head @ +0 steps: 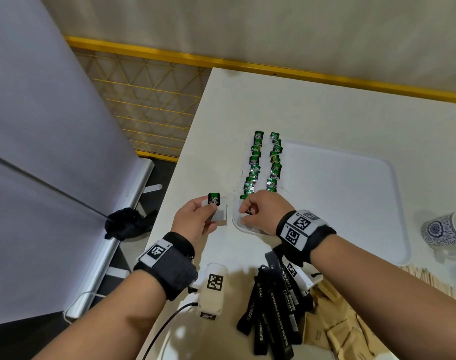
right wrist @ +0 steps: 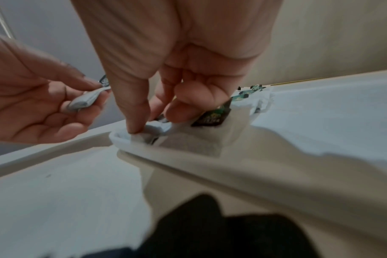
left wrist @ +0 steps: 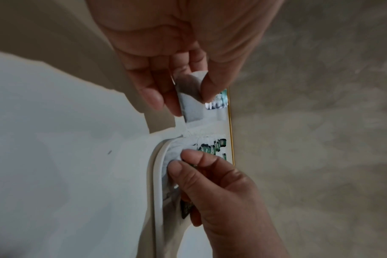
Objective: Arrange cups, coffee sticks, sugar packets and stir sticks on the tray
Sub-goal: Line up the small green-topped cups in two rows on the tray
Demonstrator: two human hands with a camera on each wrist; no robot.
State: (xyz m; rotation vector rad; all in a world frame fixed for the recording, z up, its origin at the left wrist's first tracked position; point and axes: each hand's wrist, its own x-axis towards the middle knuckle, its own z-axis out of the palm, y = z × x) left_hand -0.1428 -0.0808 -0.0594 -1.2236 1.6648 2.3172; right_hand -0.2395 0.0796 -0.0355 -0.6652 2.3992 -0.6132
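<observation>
I see a white table [head: 312, 105] with a white tray [head: 364, 203] lying flat on it. Two rows of green tea bags [head: 264, 162] run along the tray's left edge. Nearer me, off the tray, lie black coffee sticks [head: 276, 305], brown sugar packets [head: 343, 331] and wooden stir sticks [head: 427, 276]; a blue-patterned cup [head: 445, 229] stands to the tray's right.

My left hand [head: 195, 219] hovers just left of the tray, thumb and fingers pinching one tea bag [head: 214, 203] with its green tag upward. My right hand [head: 260, 206] is at the tray's near left corner, fingers curled down onto the last tea bag in the row [right wrist: 212, 117], pinching or pressing it against the tray floor.

My judgement of the risks: the bags overlap closely and their strings look tangled, so lifting my right hand could drag neighbours out of line. The left bag, held only by a corner, could swing or slip. My right forearm passes over the coffee sticks and could scatter them.
</observation>
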